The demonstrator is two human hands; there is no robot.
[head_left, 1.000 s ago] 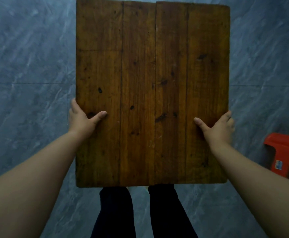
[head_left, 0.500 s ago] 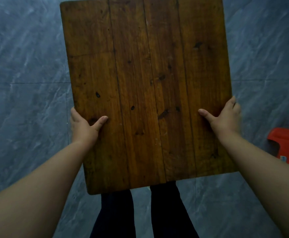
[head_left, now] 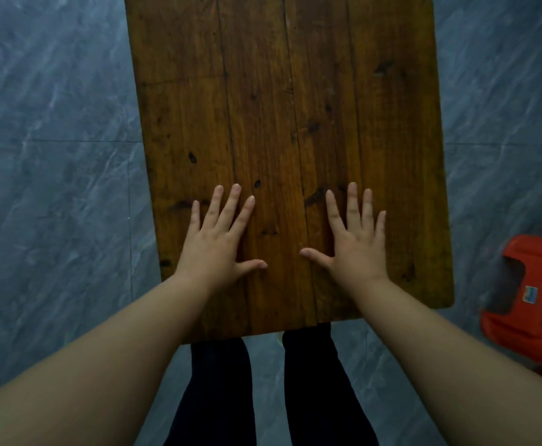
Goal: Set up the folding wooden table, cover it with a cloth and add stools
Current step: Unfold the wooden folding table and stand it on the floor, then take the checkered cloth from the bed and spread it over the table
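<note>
Two bare hands lie flat on the wooden table (head_left: pixel 282 123), palms down on its top near the edge closest to the person. The left hand (head_left: pixel 213 244) rests toward the near left corner, its fingers (head_left: pixel 234 204) spread wide and stretched forward, the thumb pointing inward across the planks. The right hand (head_left: pixel 356 244) mirrors it toward the near right side, fingers likewise splayed and thumb aimed at the other thumb, the two thumbs apart with a plank seam between them. Neither hand has hold of anything; both simply press on the wood. The tabletop is made of several dark, knotted boards running away from the person, and its far edge is cut off at the top of the view. It stands over a grey marbled tile floor (head_left: pixel 54 156). Dark trouser legs (head_left: pixel 221 391) show just below the near edge. A red plastic stool (head_left: pixel 533 284) sits on the floor off the near right corner, apart from the table.
</note>
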